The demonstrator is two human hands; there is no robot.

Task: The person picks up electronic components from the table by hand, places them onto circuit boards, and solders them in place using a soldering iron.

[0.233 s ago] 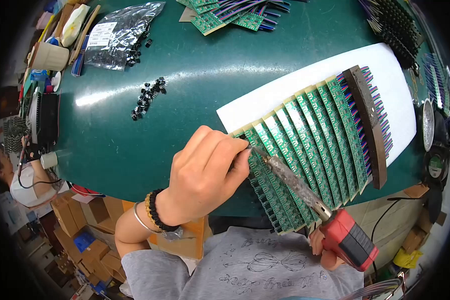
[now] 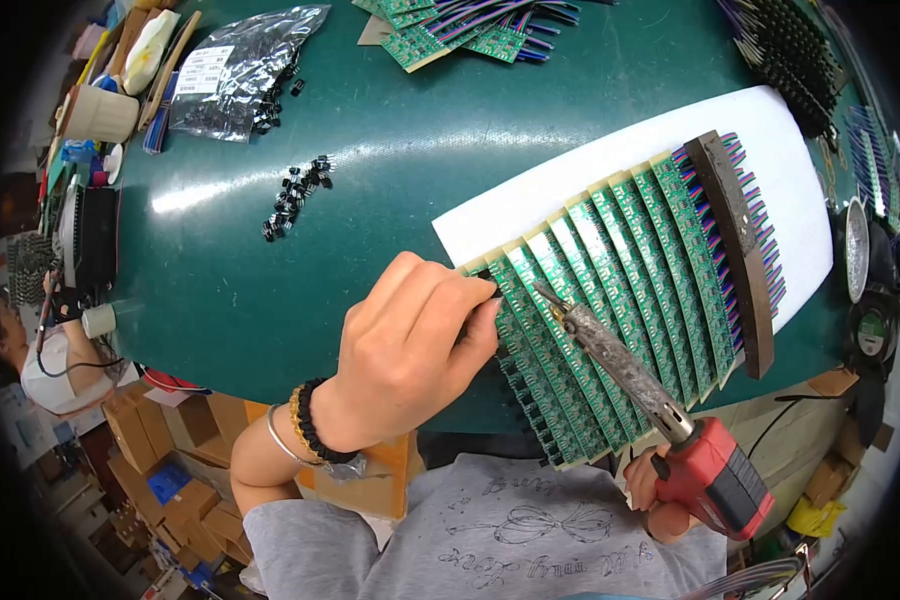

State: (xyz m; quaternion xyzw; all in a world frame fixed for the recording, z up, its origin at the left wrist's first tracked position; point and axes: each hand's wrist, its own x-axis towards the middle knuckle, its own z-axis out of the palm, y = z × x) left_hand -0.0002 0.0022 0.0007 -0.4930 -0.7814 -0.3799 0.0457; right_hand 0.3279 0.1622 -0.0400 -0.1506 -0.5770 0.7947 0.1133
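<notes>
My left hand (image 2: pixel 402 345) is at the left end of a fanned row of green circuit boards (image 2: pixel 635 265). Its thumb and forefinger pinch a small black component (image 2: pixel 489 277) at the top corner of the leftmost board; the fingers cover part of it. My right hand (image 2: pixel 654 498) grips a soldering iron (image 2: pixel 625 368) by its red and black handle. The iron's tip hovers over the boards, a little right of my left fingertips and apart from them. Black components line the leftmost board's left edge.
A dark bar (image 2: pixel 735 250) lies across the boards' wires on a white sheet (image 2: pixel 560 170). Loose black components (image 2: pixel 295 195) and a clear bag (image 2: pixel 240 75) lie at the left. More wired boards (image 2: pixel 415 45) sit at the back. Another person (image 2: pixel 60 355) works at far left.
The soldering iron has drawn back from my left fingertips, moving right with my right hand. My left hand keeps its place at the board.
</notes>
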